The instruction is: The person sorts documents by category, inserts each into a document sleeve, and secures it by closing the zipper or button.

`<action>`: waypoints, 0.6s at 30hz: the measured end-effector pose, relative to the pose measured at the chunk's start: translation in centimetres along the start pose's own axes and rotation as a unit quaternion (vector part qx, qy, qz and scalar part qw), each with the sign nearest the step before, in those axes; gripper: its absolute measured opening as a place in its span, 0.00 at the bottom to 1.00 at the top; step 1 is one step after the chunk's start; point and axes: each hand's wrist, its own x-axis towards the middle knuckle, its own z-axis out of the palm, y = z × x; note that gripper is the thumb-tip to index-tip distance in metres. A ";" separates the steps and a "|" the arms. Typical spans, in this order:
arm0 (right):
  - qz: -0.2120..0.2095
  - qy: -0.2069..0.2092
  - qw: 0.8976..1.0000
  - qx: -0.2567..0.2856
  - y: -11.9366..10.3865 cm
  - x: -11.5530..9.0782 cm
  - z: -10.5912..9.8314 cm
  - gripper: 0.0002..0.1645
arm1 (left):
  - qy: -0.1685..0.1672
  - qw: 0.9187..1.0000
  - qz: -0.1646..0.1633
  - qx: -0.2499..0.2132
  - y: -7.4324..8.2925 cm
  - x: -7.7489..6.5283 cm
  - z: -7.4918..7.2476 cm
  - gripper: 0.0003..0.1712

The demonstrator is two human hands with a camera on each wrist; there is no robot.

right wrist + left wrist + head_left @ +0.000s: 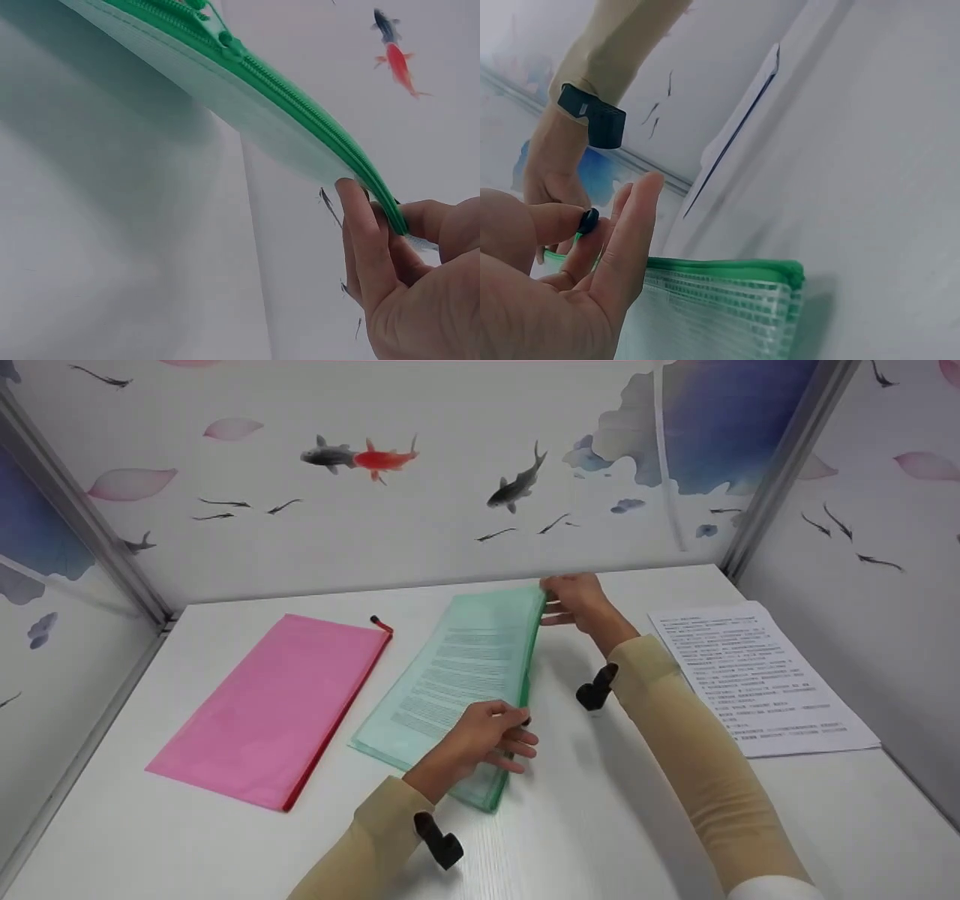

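Observation:
A translucent green zipper document pouch [427,682], with printed sheets showing through it, lies angled across the table; its zipper edge is lifted. My right hand [581,604] pinches the far corner at the zipper's end, thumb on one side and fingers on the other. Along the green zipper [300,105], a slider [225,39] shows in the right wrist view. Nearer me, my left hand [480,735] pinches the black-tipped zipper pull [589,221] between thumb and index finger, its other fingers extended. The left hand hides part of the pouch's near section.
To the left lies a pink zipper pouch [277,705] with a red edge and a black-tipped red pull [382,624]. A stack of printed paper [757,682] lies at the right, partly behind the right sleeve. Patterned panels [450,532] stand around the white table.

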 end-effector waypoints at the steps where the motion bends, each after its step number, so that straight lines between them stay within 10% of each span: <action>1: 0.001 -0.001 1.000 0.004 0.0 0.0 0.0 0.18 | 0.001 1.000 0.001 0.003 -0.1 -0.2 -0.1 0.20; 18: -0.001 -0.003 0.999 0.040 0.2 0.4 -0.6 0.18 | -0.042 0.998 -0.010 0.043 -1.9 -3.6 -0.9 0.20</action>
